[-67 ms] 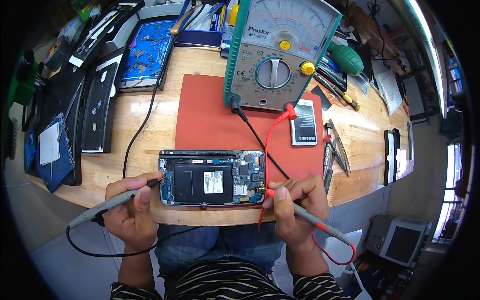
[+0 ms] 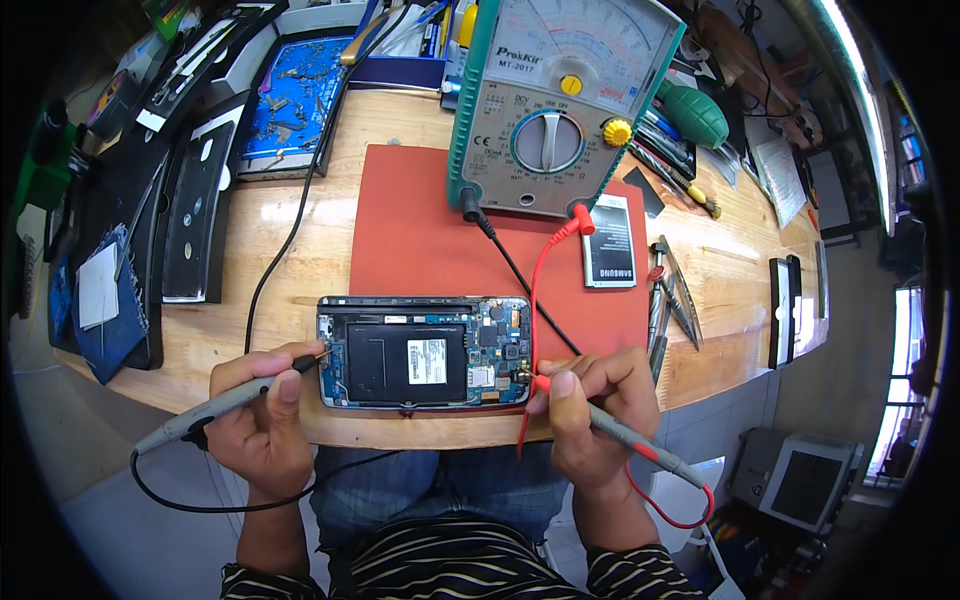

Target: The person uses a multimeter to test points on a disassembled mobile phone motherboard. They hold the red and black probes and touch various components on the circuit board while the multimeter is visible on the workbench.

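Phone [image 2: 400, 362], its insides bared, lies flat near the middle of the surface's front edge, long side along that edge. Sizes from here run downward.

Surface [image 2: 290, 310]: bare wood. Red mat [image 2: 420, 220] at its middle; the phone's left end sticks out past the mat's left edge. Meter [image 2: 490, 140], green and grey, stands over the mat's far edge, two cables plugged into it.

Phone handling, judged: light, stiff in the frame, fragile wherever the blue circuit board [image 2: 490, 340] is exposed. Smooth casing, probably apt to slide under a sideways push. Best hold: the long rims, fingers clear of board and connectors; press nothing down. The black battery bay [image 2: 370, 370] looks empty and plain, safer to steady than the board.

Left hand [image 2: 260, 430]: fingers pinching the black-tipped probe [image 2: 225, 405], its tip at the phone's left end. Right hand [image 2: 600, 420]: fingers pinching the red-tipped probe [image 2: 645, 450], tip at the right end. Probes: light, rigid, best held pencil-fashion, well behind the metal. Whether both points press on metal, cannot tell.

Battery [image 2: 610, 250], a thin slab, lies by the mat's right edge, toward its far corner.
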Demonstrator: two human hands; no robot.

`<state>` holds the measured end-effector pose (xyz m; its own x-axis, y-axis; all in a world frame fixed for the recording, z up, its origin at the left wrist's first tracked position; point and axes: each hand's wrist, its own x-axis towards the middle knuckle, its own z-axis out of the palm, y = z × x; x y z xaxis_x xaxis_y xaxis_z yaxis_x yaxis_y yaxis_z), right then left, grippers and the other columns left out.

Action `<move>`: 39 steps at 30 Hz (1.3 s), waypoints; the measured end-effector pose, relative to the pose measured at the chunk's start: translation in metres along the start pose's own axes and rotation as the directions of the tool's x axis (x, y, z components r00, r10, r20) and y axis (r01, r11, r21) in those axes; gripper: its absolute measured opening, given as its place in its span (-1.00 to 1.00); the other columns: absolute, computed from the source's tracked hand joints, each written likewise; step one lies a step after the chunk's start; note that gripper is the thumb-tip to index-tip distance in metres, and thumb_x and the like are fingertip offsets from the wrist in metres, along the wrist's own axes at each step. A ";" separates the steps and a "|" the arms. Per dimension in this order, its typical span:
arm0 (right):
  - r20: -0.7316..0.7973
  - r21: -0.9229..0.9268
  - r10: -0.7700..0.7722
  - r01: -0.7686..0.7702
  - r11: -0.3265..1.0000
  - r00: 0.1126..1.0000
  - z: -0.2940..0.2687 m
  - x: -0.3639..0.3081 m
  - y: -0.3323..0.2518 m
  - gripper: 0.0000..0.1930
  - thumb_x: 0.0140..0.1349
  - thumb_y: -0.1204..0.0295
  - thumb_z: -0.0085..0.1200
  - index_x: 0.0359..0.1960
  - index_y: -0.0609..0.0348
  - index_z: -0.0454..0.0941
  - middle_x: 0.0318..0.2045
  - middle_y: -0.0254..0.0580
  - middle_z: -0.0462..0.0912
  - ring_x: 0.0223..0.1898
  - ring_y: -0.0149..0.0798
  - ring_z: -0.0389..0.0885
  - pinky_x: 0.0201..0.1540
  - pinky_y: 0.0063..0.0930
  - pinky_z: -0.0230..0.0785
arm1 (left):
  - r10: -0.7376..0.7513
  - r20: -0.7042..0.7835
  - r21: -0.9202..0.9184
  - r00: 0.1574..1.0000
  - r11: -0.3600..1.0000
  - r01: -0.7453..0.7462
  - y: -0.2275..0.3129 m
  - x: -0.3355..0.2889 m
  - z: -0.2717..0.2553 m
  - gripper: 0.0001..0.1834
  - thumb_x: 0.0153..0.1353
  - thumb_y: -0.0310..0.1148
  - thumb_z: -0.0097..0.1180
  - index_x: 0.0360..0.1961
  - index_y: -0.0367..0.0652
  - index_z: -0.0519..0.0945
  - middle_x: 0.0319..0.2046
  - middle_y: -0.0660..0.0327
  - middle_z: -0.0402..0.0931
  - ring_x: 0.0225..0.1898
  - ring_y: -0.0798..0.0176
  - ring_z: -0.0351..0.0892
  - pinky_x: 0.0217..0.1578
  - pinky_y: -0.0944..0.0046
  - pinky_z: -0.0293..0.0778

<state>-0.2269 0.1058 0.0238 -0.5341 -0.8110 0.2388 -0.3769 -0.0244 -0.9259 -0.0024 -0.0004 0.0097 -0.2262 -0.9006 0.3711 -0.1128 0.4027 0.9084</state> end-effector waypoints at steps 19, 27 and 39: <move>-0.010 0.062 -0.028 0.029 0.998 1.000 0.003 0.001 0.003 -0.77 0.22 0.58 0.14 -0.45 0.22 0.28 -0.66 -0.17 0.56 -0.60 -0.46 0.57 -0.42 -0.52 0.53 | -0.004 0.003 -0.019 1.000 1.000 0.004 0.000 0.000 0.000 -0.86 0.35 -0.57 0.03 -0.11 -0.36 0.39 -0.23 -0.23 0.61 -0.13 0.03 0.67 0.00 0.19 0.53; -0.028 0.060 -0.024 0.026 0.998 0.999 0.003 0.000 0.003 -0.77 0.21 0.59 0.16 -0.45 0.21 0.30 -0.65 -0.19 0.56 -0.62 -0.47 0.55 -0.51 -0.56 0.47 | -0.006 -0.001 -0.024 1.000 1.000 0.006 -0.002 -0.001 -0.001 -0.86 0.35 -0.57 0.03 -0.12 -0.37 0.39 -0.23 -0.23 0.61 -0.14 0.03 0.67 0.00 0.19 0.53; -0.027 0.034 -0.013 0.014 0.999 1.000 0.002 0.000 0.001 -0.78 0.20 0.58 0.17 -0.47 0.22 0.33 -0.62 -0.16 0.59 -0.57 -0.45 0.61 -0.46 -0.56 0.52 | -0.028 -0.015 -0.011 0.999 1.000 0.028 0.000 -0.001 0.000 -0.87 0.35 -0.56 0.05 -0.14 -0.38 0.40 -0.25 -0.17 0.61 -0.15 0.07 0.67 -0.04 0.28 0.52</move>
<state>-0.2264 0.1045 0.0223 -0.5497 -0.7943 0.2588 -0.3584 -0.0556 -0.9319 -0.0025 0.0006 0.0095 -0.2089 -0.9139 0.3480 -0.1082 0.3753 0.9206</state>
